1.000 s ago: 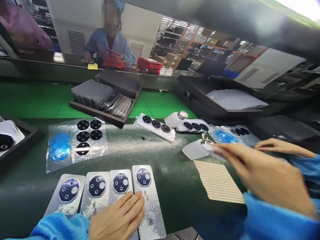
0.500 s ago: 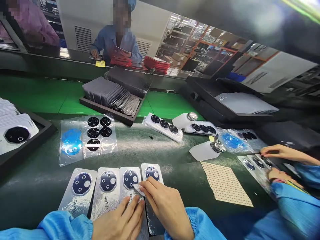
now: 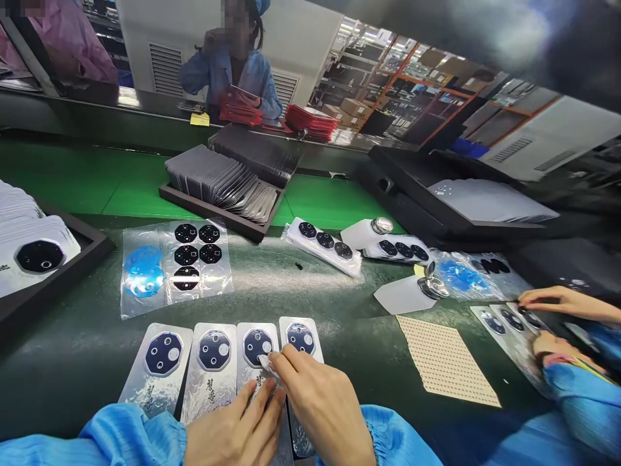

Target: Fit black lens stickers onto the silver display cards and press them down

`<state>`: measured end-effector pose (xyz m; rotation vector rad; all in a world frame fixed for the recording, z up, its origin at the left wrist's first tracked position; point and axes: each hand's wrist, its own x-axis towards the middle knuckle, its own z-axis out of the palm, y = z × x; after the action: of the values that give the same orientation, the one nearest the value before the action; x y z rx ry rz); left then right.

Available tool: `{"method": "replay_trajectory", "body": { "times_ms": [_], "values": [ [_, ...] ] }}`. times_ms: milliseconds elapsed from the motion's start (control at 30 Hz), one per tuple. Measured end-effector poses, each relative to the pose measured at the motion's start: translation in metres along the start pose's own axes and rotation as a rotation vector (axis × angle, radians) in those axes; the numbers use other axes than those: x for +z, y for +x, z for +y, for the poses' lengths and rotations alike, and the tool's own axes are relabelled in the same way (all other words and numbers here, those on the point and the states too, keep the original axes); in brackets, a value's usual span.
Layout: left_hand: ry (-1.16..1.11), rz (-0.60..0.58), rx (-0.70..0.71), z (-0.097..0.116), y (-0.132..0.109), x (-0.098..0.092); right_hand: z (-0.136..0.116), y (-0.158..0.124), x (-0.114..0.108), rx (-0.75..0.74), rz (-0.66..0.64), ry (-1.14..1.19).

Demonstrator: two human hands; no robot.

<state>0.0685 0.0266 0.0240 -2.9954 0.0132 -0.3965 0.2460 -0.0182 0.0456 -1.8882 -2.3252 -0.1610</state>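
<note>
Four silvery phone back panels lie in a row in front of me, each with a dark blue octagonal camera plate. On the third panel (image 3: 244, 323), my left hand (image 3: 237, 421) rests with its fingers stretched flat over the lower part. My right hand (image 3: 323, 401) pinches a small white wipe (image 3: 265, 364), whose tip touches the lower right edge of that panel's camera plate (image 3: 253, 343). The fourth panel (image 3: 317, 349) is partly hidden under my right hand. Left of them lie the second panel (image 3: 198, 375) and the first panel (image 3: 136, 382), untouched.
A film sheet with black octagons (image 3: 185, 254) lies beyond the panels. White pump bottles (image 3: 405, 296) and a perforated beige sheet (image 3: 449, 362) are on the right, near a co-worker's hands (image 3: 557, 301). Panel trays (image 3: 213, 207) stand behind; another person sits across.
My view has shifted slightly, so the scene sits a little further right. My hands keep nearly the same pose, with the wipe still at the third panel. The person across has raised an arm.
</note>
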Motion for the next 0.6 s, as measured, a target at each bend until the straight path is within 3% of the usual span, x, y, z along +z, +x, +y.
{"method": "replay_trajectory", "body": {
  "times_ms": [200,600],
  "values": [
    [0.044,0.116,-0.045,0.0028,-0.0006,0.0058,-0.0024,0.0009,-0.005,-0.023,-0.03,-0.021],
    [0.079,0.105,-0.05,0.0037,-0.0001,0.007,0.0023,0.0011,0.0,-0.009,-0.044,0.038]
  ]
}}
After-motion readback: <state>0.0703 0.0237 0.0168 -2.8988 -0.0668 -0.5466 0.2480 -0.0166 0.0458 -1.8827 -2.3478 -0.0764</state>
